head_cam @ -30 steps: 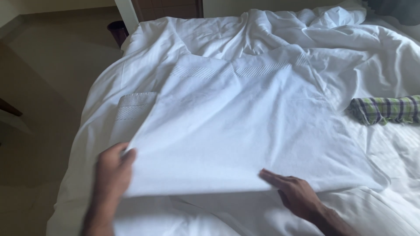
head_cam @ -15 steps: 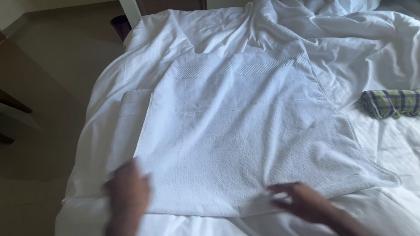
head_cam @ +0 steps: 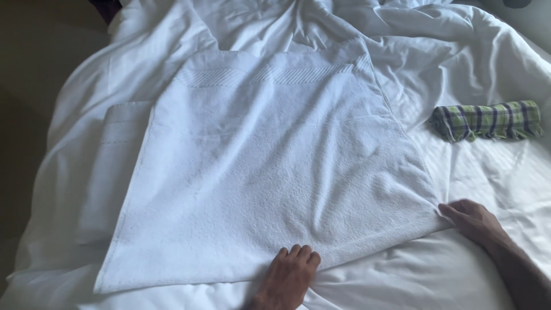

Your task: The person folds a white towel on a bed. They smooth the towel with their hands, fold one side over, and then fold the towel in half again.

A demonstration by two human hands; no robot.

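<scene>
Flattening a white terry-cloth towel [head_cam: 275,172] on the bed [head_cam: 470,270].
My left hand [head_cam: 287,275] is now pressing its near edge, fingers curled; right hand [head_cam: 473,221] is pinching the corner.

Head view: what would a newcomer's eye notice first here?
A large white towel lies spread flat on the rumpled white bed sheet. The left hand presses its near edge, and the right hand touches its right corner. A rolled green plaid cloth lies at the right.

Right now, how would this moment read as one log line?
left hand: on near edge of white towel | right hand: at towel's right corner | towel: flat on bed sheet | plaid roll: apart
</scene>
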